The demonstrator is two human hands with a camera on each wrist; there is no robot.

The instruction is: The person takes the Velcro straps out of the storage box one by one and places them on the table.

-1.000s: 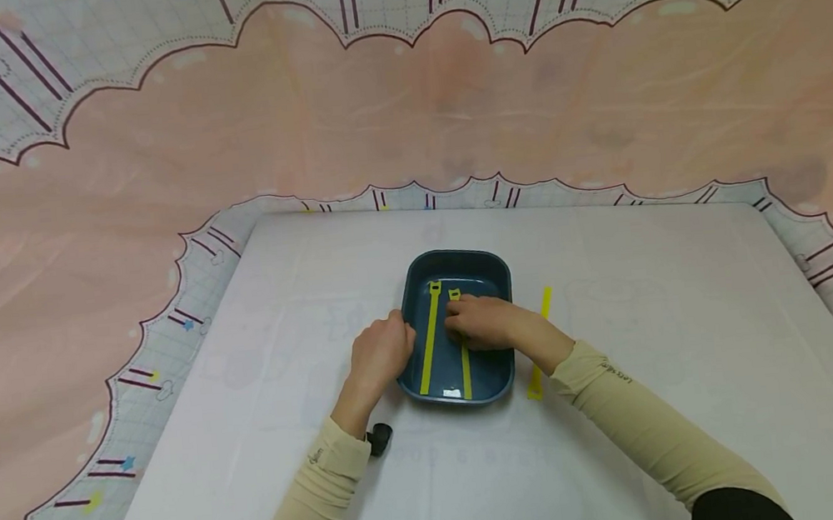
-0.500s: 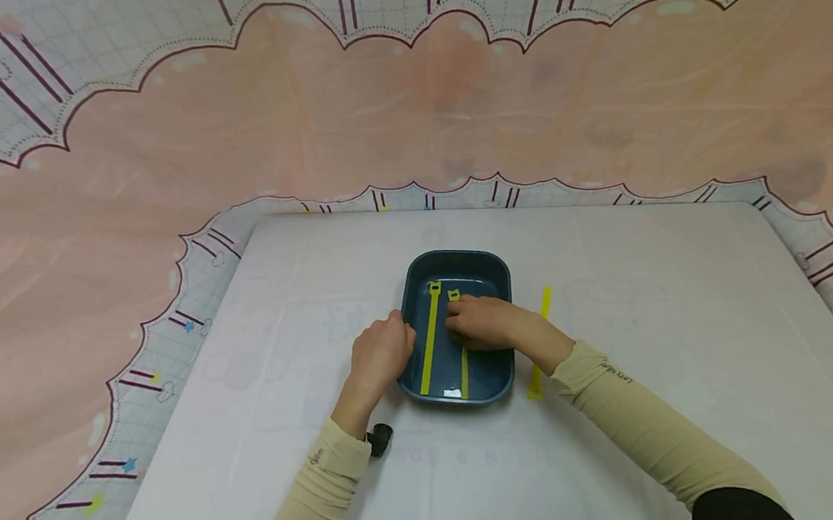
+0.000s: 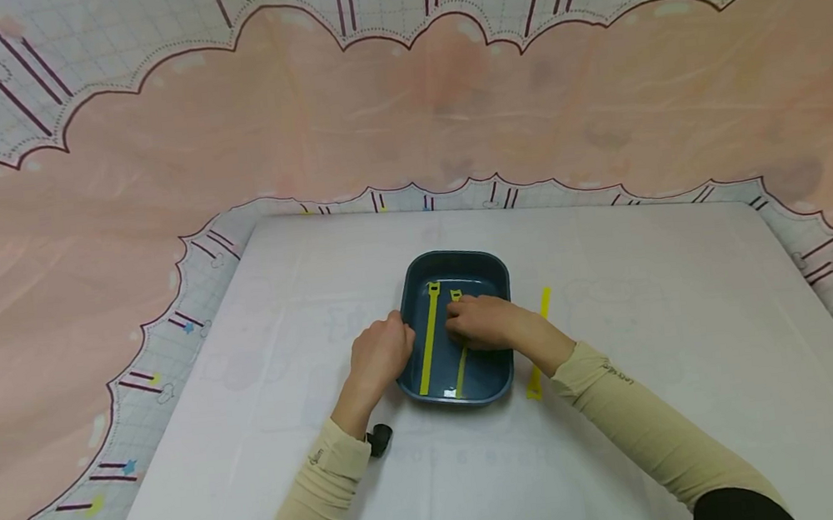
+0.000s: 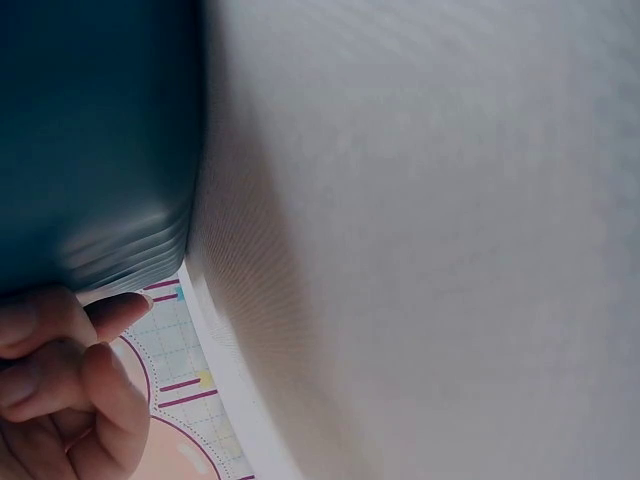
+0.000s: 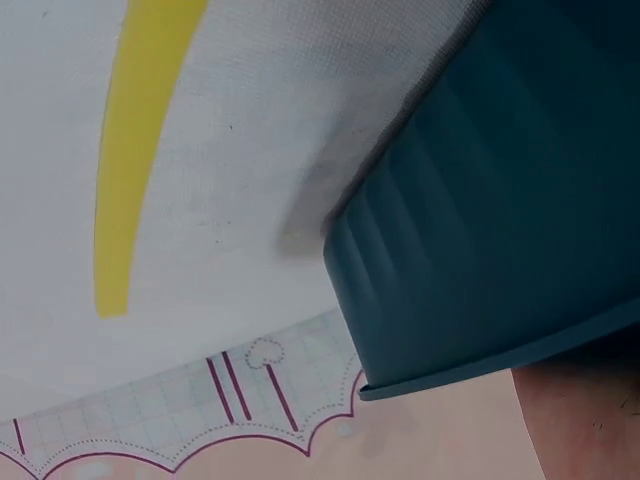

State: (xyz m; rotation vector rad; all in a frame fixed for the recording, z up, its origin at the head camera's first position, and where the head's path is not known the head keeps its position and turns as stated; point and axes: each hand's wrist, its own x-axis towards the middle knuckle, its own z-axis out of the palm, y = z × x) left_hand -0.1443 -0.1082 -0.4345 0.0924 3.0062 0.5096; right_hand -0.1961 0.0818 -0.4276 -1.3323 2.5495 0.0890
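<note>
A dark blue-green rectangular tray point(image 3: 480, 264) stands mid-table. My left hand point(image 3: 383, 351) grips its left rim; the left wrist view shows curled fingers point(image 4: 110, 395) against the tray's outer wall point(image 4: 90, 130). Inside the tray, my right hand point(image 3: 486, 322) pinches a yellow cable strap point(image 3: 462, 373), whose slotted head shows above the fingers and whose tail hangs below them; the fingertips are hidden. A second yellow cable strap point(image 3: 429, 341) lies lengthwise along the tray's left side. In the right wrist view, the tray's wall point(image 5: 480, 220) covers most of the right hand point(image 5: 570, 425).
A third yellow strap point(image 3: 545, 302) lies on the white table point(image 3: 660, 287) right of the tray, partly under the right forearm; its end point(image 5: 130, 180) shows in the right wrist view. A black device point(image 3: 380, 439) sits at the left wrist. A patterned cloth point(image 3: 403, 119) hangs behind.
The lower end of the pinched strap has swung slightly to the left and looks narrower, as if turned. Both hands and the tray hold nearly the same place.
</note>
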